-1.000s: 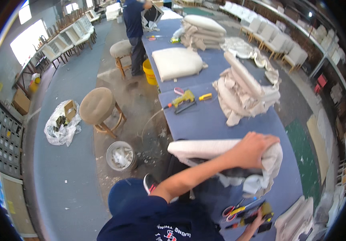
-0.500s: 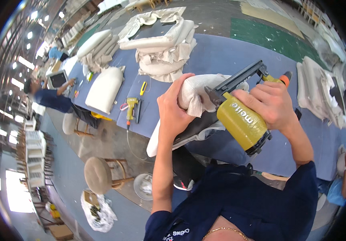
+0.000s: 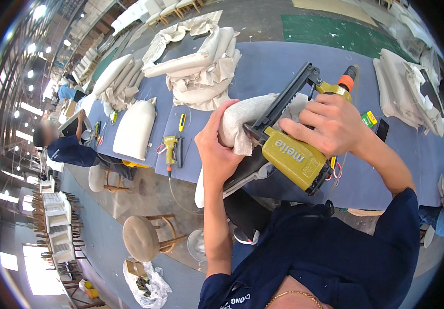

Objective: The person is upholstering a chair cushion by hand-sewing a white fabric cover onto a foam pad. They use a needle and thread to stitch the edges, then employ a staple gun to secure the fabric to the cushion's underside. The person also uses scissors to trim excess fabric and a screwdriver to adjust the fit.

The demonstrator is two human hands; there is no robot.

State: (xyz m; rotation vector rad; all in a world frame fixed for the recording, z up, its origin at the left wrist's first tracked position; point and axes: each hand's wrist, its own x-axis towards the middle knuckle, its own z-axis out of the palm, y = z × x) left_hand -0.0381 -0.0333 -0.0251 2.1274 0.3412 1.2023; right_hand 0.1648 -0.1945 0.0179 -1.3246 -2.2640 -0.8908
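My right hand is closed round the grip of a yellow pneumatic staple gun with a black magazine and an orange hose fitting. The gun's nose rests at the folded corner of a cream fabric-covered cushion. My left hand grips that cushion's left end, thumb pressed under the gathered fabric near the nose. The cushion stands tilted at the table's near edge, its dark underside partly showing below. My right hand and the gun hide much of its right part.
A blue-covered table bears stacked cream covers, a pale padded panel, a second staple gun, a yellow-handled tool and more cushions at right. A round stool stands left. A co-worker works at the far left.
The staple gun's nose has come in against the cushion's corner, and its magazine now points more steeply up. My left hand keeps its hold. The co-worker has lifted a panel.
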